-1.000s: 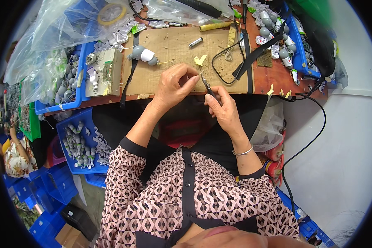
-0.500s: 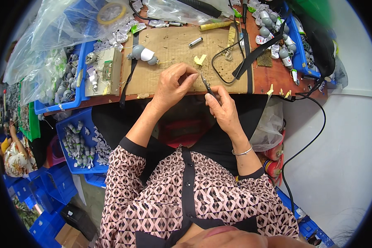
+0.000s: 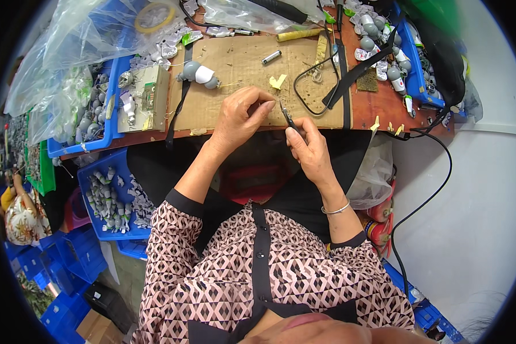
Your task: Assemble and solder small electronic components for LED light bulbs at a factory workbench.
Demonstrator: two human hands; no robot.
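Note:
My left hand [image 3: 238, 120] is over the front part of a cardboard sheet [image 3: 235, 57], thumb and forefinger pinched together. Whatever lies in that pinch is too small to make out. A small dark-handled hand tool [image 3: 287, 116] with metal jaws, perhaps pliers or cutters, is gripped in my right hand [image 3: 308, 146]. Its tip points up and left, close by my left fingertips. Behind my left hand lies a grey and white bulb-shaped part [image 3: 202, 74] with thin wires at its end. Yellow tape pieces [image 3: 277, 82] lie just beyond the tool.
Blue bins with grey and white parts stand at the left [image 3: 116, 86] and right [image 3: 413, 63]. A black cable [image 3: 297, 92] loops over the cardboard. A metal cylinder [image 3: 271, 57] lies farther back. Below left is another blue tray [image 3: 106, 226]. A person's arm shows at far left.
The tool in my right hand has shifted very slightly down and to the right. My left hand keeps its pinch in nearly the same place.

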